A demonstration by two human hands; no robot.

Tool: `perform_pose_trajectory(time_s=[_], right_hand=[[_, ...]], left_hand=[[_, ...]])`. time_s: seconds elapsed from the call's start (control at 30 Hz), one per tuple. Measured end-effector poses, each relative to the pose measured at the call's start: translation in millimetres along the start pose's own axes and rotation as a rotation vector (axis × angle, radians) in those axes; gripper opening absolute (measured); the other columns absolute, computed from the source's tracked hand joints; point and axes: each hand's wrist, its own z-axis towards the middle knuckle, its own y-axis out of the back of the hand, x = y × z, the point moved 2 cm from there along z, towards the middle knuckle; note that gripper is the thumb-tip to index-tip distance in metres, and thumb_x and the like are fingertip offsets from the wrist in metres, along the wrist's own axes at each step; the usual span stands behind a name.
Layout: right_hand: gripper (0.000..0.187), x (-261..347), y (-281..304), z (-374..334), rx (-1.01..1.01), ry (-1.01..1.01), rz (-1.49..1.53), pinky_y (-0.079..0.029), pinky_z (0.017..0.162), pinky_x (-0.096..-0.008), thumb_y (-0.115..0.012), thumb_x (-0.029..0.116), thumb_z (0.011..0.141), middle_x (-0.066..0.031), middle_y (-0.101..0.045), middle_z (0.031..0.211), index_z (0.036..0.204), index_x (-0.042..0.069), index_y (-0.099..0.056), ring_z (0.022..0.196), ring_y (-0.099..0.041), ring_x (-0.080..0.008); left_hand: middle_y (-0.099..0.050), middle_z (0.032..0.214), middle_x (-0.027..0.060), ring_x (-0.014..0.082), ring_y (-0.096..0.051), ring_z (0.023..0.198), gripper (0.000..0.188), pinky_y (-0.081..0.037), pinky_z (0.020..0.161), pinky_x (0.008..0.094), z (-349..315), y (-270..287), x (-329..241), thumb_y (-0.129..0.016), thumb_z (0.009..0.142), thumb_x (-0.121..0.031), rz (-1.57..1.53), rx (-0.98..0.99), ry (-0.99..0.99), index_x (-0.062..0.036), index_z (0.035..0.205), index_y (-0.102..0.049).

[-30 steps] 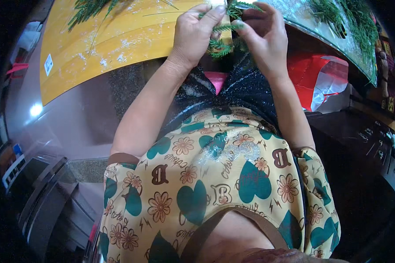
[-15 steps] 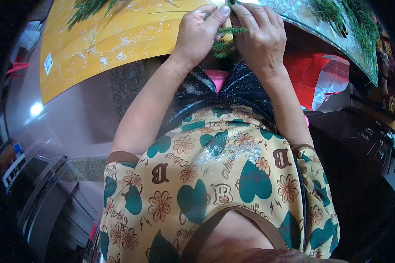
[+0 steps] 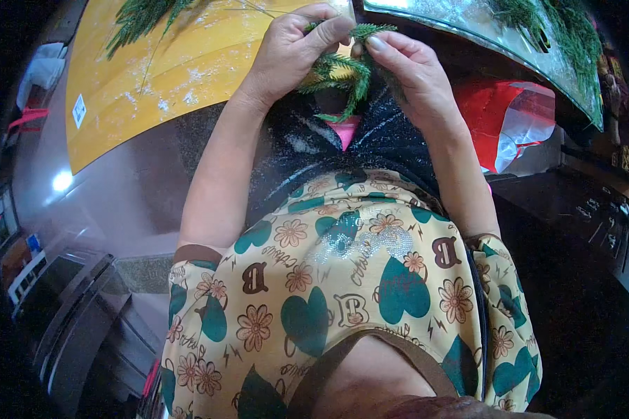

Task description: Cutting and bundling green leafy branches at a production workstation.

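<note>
A green artificial pine sprig (image 3: 360, 73) is held between my two hands above my lap, its needled branches hanging down. My left hand (image 3: 290, 56) is closed round its left part, thumb pressed against the fingers. On the other side my right hand (image 3: 419, 73) pinches the sprig near a short upper tip, thumb and forefinger together. Part of the stem is hidden by my fingers. White flecks lie on my dark trousers (image 3: 258, 153) below, and a pink piece (image 3: 346, 131) shows between my legs.
A yellow board (image 3: 112, 91) dusted with white flecks is at the far left, with a bunch of green sprigs (image 3: 140, 21) on it. At the far right, a glass-topped table (image 3: 461, 21) carries more greenery (image 3: 573, 49). A red bag (image 3: 493, 119) sits beneath its edge.
My left hand has moved left and slightly down, and my hands are farther apart. More of the sprig's branches now show, hanging between them.
</note>
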Motion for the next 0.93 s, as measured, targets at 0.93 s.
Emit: perform_pose_trajectory(time_s=[0.93], right_hand=[[0.011,17,11,-9,-0.055,0.268,-0.553,-0.044,0.071,-0.0212,-0.053,0.008,0.085,-0.0047,-0.057,0.078,0.093,0.003,-0.057,0.075,-0.054,-0.0087]], left_hand=[[-0.060,0.077,0.0051,0.0152,-0.057,0.080,0.030,-0.041,0.077,0.0202,2,-1,5,-0.059,0.085,-0.026,-0.025,0.140,0.191,-0.0011,0.100,-0.053]])
